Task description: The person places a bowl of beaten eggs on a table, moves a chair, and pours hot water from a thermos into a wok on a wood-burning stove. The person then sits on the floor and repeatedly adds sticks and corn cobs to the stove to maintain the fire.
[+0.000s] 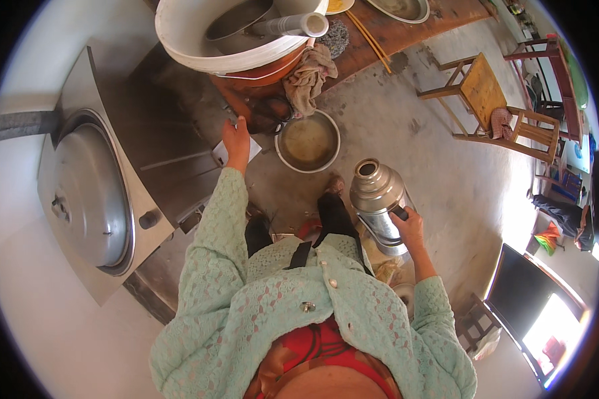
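My right hand (410,227) is wrapped round the black handle of a silver metal thermos flask (378,189). The flask stands off to my right, and its dark round mouth looks uncovered. My left hand (235,141) reaches forward, fingers apart, with nothing visible in it. It is nearest to the corner of the brown table and a dark, hard-to-make-out object (265,116) there. A metal basin (308,141) with cloudy liquid sits on the floor between my two hands, just past my feet. Over the basin hangs a crumpled beige cloth (309,80) from the table's edge.
On the brown table (412,26) are a white bucket (229,63) holding a pan and a grey-handled tool, a scouring pad (336,36) and chopsticks (369,36). A stove with a big lidded pot (90,193) stands left. A wooden chair (489,93) is at right.
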### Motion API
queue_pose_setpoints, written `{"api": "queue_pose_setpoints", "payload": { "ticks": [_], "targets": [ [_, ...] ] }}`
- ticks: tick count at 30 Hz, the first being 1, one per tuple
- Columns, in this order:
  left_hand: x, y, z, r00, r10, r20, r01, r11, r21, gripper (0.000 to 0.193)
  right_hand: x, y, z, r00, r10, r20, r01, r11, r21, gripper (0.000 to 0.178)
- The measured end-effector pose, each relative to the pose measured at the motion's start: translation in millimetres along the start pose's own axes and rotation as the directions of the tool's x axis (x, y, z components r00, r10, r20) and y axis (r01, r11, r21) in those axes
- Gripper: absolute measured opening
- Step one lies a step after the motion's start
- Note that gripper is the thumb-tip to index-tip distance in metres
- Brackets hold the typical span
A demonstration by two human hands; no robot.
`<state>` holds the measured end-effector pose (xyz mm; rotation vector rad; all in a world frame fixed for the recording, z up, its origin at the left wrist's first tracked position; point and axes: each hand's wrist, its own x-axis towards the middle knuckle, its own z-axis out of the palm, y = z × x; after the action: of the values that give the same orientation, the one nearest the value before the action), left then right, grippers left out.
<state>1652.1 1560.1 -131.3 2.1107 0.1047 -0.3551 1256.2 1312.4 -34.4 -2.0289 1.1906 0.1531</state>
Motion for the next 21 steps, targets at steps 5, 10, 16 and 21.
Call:
{"api": "queue_pose_setpoints", "payload": {
  "ticks": [5,10,16,21],
  "targets": [
    [31.3,-26.3,39.6,0.95,0.14,-0.28,-0.154,0.988,-0.031,0.048,3.6,-10.1,-3.7,1.0,0.01,0.0,-0.01,0.999,0.037,0.032],
    [30.9,7.3,52.5,0.928,0.013,-0.372,-0.003,1.0,0.027,0.05,3.1,-4.4,-7.9,0.997,0.06,-0.052,-0.06,0.998,-0.01,0.039],
    [31.7,18.3,55.7,0.865,-0.174,-0.471,0.248,0.963,0.1,0.048,20.6,-12.1,-18.6,0.995,0.08,-0.064,-0.081,0.997,-0.013,0.036],
    [26.4,25.1,59.0,0.877,-0.137,-0.46,0.198,0.976,0.089,0.05,65.5,-12.2,10.9,0.998,-0.001,0.069,0.01,0.991,-0.136,0.04]
  ]
}}
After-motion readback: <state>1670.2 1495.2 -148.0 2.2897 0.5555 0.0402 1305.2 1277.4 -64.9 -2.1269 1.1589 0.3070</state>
